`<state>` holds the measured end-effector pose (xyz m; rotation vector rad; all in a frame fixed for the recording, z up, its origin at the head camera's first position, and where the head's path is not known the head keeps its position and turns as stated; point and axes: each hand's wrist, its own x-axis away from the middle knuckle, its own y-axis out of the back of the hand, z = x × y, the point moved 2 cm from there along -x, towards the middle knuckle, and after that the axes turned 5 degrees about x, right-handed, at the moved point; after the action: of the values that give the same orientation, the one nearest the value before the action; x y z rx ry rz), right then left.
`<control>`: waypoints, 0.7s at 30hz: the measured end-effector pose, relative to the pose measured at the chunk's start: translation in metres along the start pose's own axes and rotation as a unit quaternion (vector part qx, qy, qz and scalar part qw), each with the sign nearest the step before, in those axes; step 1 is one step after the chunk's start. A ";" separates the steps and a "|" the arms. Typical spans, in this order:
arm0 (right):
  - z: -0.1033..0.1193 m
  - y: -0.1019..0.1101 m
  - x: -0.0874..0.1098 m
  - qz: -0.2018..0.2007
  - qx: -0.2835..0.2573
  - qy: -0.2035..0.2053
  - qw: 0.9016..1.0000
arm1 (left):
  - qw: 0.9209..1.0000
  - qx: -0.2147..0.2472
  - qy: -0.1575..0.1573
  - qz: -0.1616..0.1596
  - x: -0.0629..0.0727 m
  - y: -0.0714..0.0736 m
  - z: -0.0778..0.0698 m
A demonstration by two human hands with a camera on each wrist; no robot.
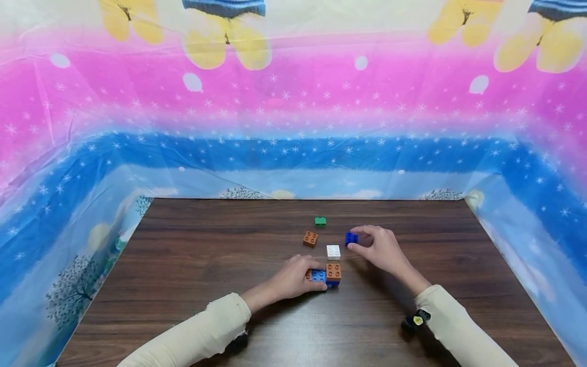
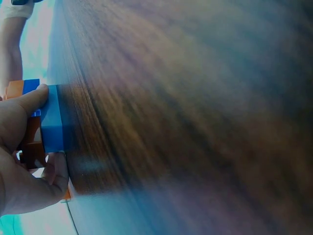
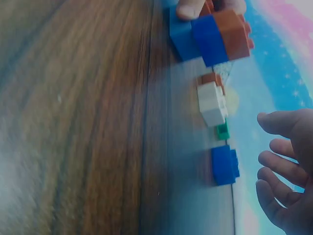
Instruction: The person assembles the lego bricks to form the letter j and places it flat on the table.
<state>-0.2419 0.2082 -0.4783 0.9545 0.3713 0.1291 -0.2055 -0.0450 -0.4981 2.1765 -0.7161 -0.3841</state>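
Left hand [image 1: 294,276] round studs-up brick stack [image 1: 329,274], long axis sideways; right hand [image 1: 381,248] loosely spread, empty.

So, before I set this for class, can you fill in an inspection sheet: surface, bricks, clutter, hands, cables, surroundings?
Surface: dark wood-grain table.
Bricks: one joined stack; loose blue brick, white brick, orange brick and green brick.
Clutter: nothing seen.
Hands: left hand grips the stack; right hand is open at the blue brick, with a gap showing in the right wrist view.
Cables: nothing seen.
Surroundings: printed cloth behind the table and along both sides.
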 end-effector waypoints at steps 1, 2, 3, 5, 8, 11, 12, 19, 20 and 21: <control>-0.002 0.000 -0.001 0.000 -0.002 -0.002 1.000 | 1.000 -0.001 0.000 0.000 0.000 0.000 0.000; -0.004 -0.001 -0.002 0.000 -0.002 -0.004 1.000 | 1.000 -0.001 -0.001 -0.001 0.000 0.000 0.000; -0.006 -0.002 -0.003 0.000 -0.004 -0.004 1.000 | 1.000 -0.001 -0.001 -0.001 0.000 0.000 0.000; -0.009 -0.003 -0.004 0.000 -0.006 -0.005 1.000 | 1.000 -0.002 -0.003 -0.002 0.001 0.000 0.000; -0.013 -0.005 -0.007 0.003 -0.004 -0.013 1.000 | 1.000 -0.003 -0.003 -0.002 0.001 0.001 0.000; -0.016 -0.007 -0.009 0.007 0.000 -0.023 1.000 | 1.000 -0.004 -0.002 -0.002 0.002 0.001 -0.001; -0.016 -0.008 -0.010 0.010 0.002 -0.026 1.000 | 1.000 -0.004 -0.001 -0.001 0.002 0.001 -0.001; -0.023 -0.013 -0.014 0.030 0.012 -0.047 0.998 | 1.000 -0.007 -0.005 -0.001 0.001 0.000 0.001; -0.024 -0.014 -0.014 0.032 0.012 -0.049 0.998 | 1.000 -0.006 -0.007 -0.001 0.002 0.000 0.001; -0.025 -0.015 -0.014 0.033 0.013 -0.050 0.998 | 1.000 -0.006 -0.009 -0.002 0.001 0.000 0.001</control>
<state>-0.2649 0.2151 -0.4998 0.9947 0.2502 0.1373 -0.2049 -0.0465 -0.4986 2.1665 -0.7193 -0.4092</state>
